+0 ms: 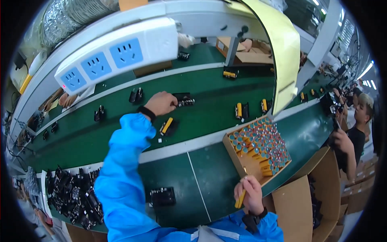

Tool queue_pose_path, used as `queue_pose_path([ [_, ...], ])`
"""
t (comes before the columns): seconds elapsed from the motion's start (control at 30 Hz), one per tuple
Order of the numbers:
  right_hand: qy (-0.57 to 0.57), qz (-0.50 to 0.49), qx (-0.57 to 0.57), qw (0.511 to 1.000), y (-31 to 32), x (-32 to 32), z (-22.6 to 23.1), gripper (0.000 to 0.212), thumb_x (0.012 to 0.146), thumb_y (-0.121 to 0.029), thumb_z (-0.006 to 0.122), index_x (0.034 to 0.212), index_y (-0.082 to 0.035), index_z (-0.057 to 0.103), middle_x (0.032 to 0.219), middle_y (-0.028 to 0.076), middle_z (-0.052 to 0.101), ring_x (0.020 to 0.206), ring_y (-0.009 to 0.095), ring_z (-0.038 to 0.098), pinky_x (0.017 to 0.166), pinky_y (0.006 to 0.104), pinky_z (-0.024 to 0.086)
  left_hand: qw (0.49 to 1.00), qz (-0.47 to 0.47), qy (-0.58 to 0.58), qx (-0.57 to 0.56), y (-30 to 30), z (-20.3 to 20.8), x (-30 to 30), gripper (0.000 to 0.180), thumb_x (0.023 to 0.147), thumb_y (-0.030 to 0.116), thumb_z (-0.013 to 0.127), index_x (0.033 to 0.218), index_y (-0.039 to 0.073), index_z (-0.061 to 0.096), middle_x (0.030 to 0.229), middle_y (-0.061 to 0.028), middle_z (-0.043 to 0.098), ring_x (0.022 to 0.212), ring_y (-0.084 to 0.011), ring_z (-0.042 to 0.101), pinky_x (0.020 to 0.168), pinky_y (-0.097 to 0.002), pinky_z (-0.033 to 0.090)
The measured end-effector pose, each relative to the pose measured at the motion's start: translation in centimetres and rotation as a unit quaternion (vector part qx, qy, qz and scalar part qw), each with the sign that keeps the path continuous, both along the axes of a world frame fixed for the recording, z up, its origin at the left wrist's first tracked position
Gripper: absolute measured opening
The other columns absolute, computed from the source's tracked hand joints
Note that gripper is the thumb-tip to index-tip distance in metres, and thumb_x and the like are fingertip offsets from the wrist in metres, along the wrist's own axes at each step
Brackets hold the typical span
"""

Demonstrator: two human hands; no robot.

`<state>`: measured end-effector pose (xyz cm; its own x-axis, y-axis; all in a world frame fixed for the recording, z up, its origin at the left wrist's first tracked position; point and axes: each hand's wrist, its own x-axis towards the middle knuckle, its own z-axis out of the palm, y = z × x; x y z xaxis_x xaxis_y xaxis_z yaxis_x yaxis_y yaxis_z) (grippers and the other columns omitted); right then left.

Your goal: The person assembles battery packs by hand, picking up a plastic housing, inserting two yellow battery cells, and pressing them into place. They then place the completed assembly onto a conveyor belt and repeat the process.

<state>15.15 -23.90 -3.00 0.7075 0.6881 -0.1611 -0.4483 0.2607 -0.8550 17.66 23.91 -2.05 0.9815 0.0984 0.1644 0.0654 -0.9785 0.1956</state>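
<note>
While gripping a yellow cell [240, 199] upright, the right hand [250, 193] is resting nearest, just before the cell box [258, 146]. Far beyond the box, the left hand [161, 103] is closing on a black holder [184, 99] lying crosswise on the belt [209, 117].

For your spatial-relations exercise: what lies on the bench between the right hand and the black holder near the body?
Head view: only bare green bench mat with a white line between right hand and black holder.

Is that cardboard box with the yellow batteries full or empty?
Mostly full. The cardboard box holds many yellow batteries standing on end, packed toward its far side; a bare strip of cardboard shows at the near edge.
</note>
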Motion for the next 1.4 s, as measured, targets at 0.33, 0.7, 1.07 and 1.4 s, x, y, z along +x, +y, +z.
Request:
queue_pose_path([
  [0.33,-0.047,0.079,-0.066,0.994,1.9,-1.5,-0.2,0.012,0.097,-0.006,0.058,0.101,0.004,0.063,0.073,0.010,0.065,0.065,0.015,0.061,0.060,0.0257,0.047,0.918,-0.322,0.186,0.140,-17.9,1.0,-15.1,0.017,0.081,0.017,0.065,0.097,0.011,0.067,0.092,-0.0038,0.067,0.089,-0.0232,0.065,0.083,-0.0305,0.046],
  [0.7,-0.181,0.127,-0.157,0.962,2.4,-3.2,-1.2,0.011,0.095,-0.005,0.062,0.098,0.004,0.068,0.077,0.006,0.068,0.068,0.010,0.061,0.061,0.0228,0.047,0.991,0.077,-0.009,-0.110,-27.8,3.1,-21.9,0.024,0.086,0.009,0.064,0.109,0.002,0.061,0.095,-0.0143,0.064,0.086,-0.0322,0.063,0.076,-0.0408,0.051],
  [1.07,-0.140,0.254,-0.113,0.950,3.0,-4.4,-2.0,0.009,0.093,-0.007,0.065,0.096,0.000,0.069,0.076,0.000,0.065,0.068,0.003,0.054,0.057,0.0195,0.040,0.870,0.208,-0.178,-0.411,-33.9,-0.3,-20.9,0.011,0.086,0.005,0.068,0.096,0.000,0.067,0.093,-0.0131,0.065,0.081,-0.0300,0.062,0.069,-0.0372,0.049],
  [1.4,-0.240,0.129,-0.165,0.948,3.6,-4.3,-2.2,0.008,0.093,-0.005,0.065,0.090,0.001,0.070,0.069,-0.003,0.061,0.059,0.001,0.050,0.051,0.0174,0.036,0.915,0.303,-0.191,-0.186,-32.4,-2.8,-19.2,0.033,0.088,0.012,0.064,0.117,-0.003,0.056,0.103,-0.0173,0.055,0.092,-0.0340,0.054,0.078,-0.0429,0.044],
])
